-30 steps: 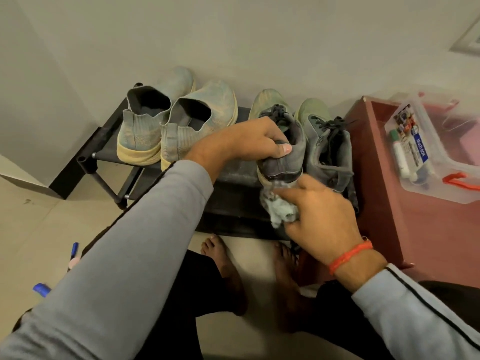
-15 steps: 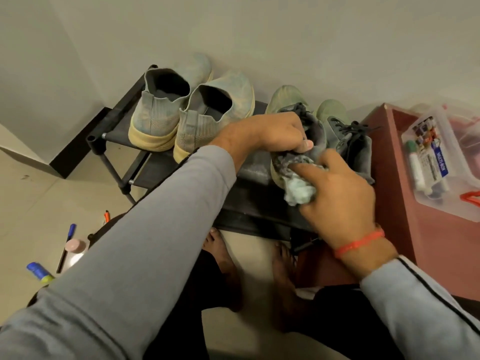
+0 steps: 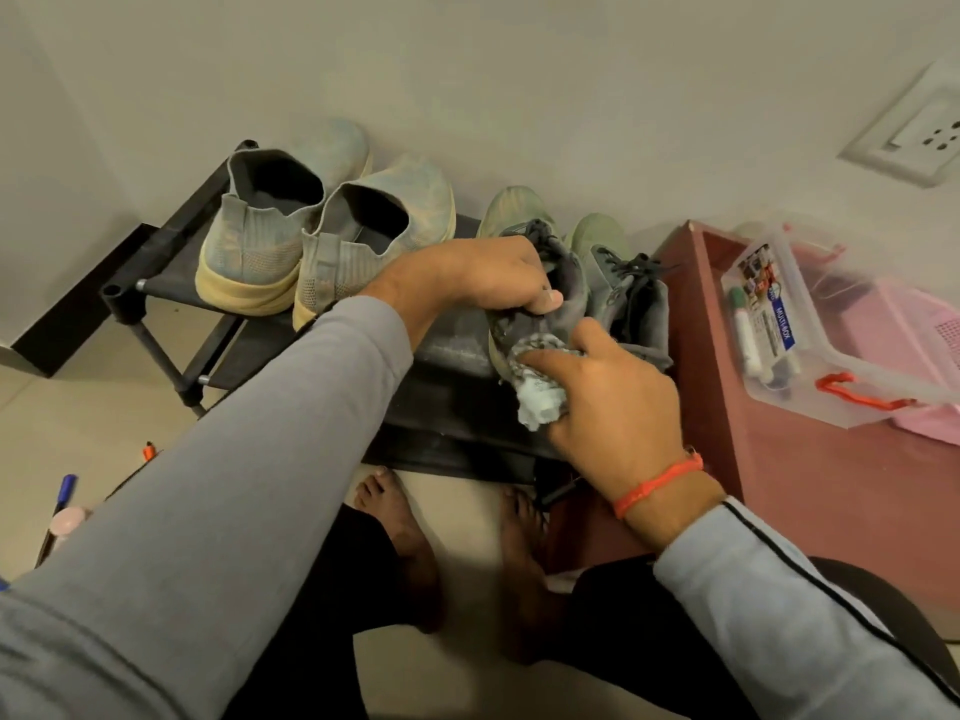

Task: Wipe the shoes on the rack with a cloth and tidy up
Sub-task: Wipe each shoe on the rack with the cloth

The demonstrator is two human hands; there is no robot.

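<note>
Down at the far left edge a blue-capped pen (image 3: 66, 484) and a pink round thing (image 3: 70, 519) lie on the floor, half hidden behind the grey sleeve (image 3: 218, 491); what the pink thing is I cannot make out. The black shoe rack (image 3: 156, 262) stands against the wall, and its near shelf is mostly covered by the arms. On its top shelf, at the left, a pair of pale knit slip-on shoes (image 3: 311, 226) sits heel toward me, faded blue-grey with yellowed soles, touching each other.

Further right the left hand (image 3: 493, 278) is curled over the collar of a grey laced shoe (image 3: 561, 283), fingers wrapped round its edge and thumb tip showing beneath. Only the greenish toe, the black laces and a dusty stretch of the heel show; the rest is behind the hands. The right hand (image 3: 613, 407) has its fingers folded round a crumpled pale blue cloth (image 3: 537, 402), pressed against that shoe's heel. Much of the cloth is buried in the palm. The shoe's mate (image 3: 623, 298) stands just beside it on the right, on the same shelf.

Beside the rack stands a reddish-brown cabinet (image 3: 779, 485), and on it a clear plastic box (image 3: 810, 324) with red latches, its contents blurred. A pink basket (image 3: 914, 345) behind it is cut off by the frame.
</note>
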